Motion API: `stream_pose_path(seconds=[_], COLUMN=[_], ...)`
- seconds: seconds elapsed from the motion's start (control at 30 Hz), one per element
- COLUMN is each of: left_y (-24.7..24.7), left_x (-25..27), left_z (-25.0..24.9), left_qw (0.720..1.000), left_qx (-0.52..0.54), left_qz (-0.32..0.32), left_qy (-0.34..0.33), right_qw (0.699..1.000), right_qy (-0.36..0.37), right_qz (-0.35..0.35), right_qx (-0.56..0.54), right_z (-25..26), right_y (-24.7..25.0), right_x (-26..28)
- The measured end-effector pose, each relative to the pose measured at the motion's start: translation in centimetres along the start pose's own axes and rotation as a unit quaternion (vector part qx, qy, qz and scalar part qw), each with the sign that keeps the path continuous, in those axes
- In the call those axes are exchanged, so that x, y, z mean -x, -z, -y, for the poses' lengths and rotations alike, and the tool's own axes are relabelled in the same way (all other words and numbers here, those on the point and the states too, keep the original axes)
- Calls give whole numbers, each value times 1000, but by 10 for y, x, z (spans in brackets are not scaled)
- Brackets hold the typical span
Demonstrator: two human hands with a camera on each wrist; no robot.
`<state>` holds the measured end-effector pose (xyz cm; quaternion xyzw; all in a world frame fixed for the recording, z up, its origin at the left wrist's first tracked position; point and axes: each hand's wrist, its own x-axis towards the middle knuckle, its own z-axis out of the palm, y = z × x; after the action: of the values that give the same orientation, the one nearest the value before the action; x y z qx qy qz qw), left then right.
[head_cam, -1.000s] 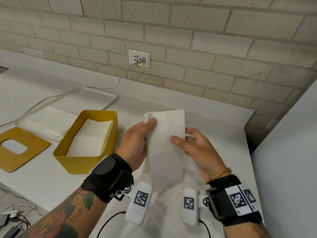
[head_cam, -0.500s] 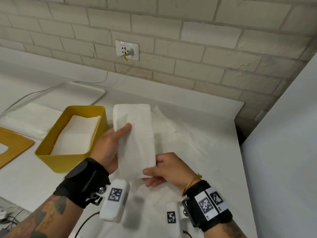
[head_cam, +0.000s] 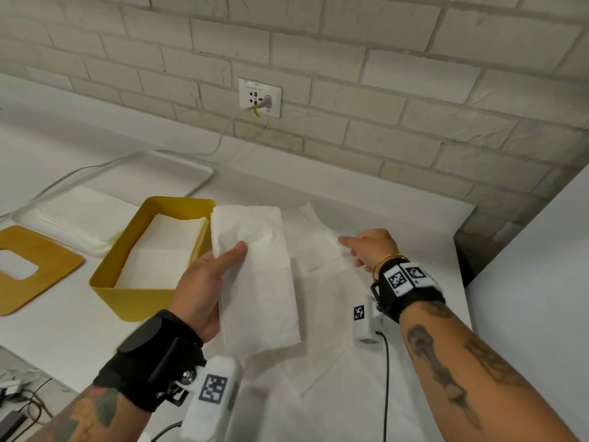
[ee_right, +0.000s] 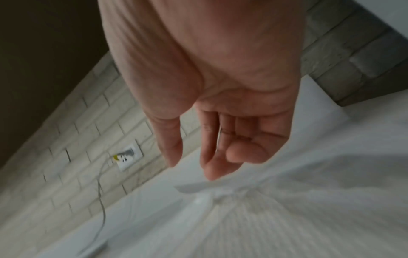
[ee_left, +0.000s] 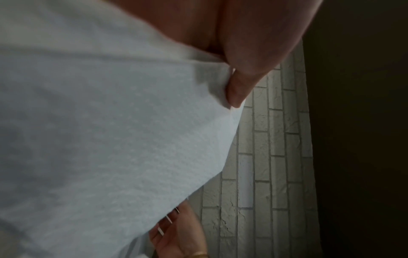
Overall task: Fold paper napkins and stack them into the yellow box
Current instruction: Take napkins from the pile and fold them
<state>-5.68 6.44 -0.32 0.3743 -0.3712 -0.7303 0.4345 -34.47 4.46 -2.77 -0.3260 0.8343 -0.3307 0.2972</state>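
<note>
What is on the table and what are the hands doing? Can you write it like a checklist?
Surface: white table, with unfolded white paper spread under the hands.
Job's things: yellow box, open, folded napkins inside; folded napkin held in the air beside the box; napkin stack on a white tray.
Clutter: yellow lid with a cut-out, lying flat left of the box.
Hands: left hand grips the folded napkin; right hand empty, fingers relaxed, above the spread paper.
Cables: white cable from the wall socket; black wire from the right wrist camera.
Surroundings: pale brick wall.
</note>
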Motion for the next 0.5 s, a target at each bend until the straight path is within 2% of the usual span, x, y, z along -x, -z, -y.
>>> stream_pose_path(seconds=[0.1,0.17,0.3,0.4,0.5], left_y=[1,3,7,8,4], left_x=[2,2,1,-5,-14], left_z=[1,1,-5,-16,-30], left_qw=[1000,1000,1000,999,998], left_qx=[-2,-2,-6,-18,-32], left_qz=[-5,-9,-10,-11,-17], left_qy=[-3,0,-7,-29,-60], right_qw=[995,994,991,975,949], right_qy=[-30,-10,101,199,303], right_qz=[-11,-10,-57,-101,-87], right_qx=[90,109,65,5,-10], right_z=[-1,2,16,33,51], right_y=[-20,-29,-24,0,36], right_x=[-15,-13,0,18,48])
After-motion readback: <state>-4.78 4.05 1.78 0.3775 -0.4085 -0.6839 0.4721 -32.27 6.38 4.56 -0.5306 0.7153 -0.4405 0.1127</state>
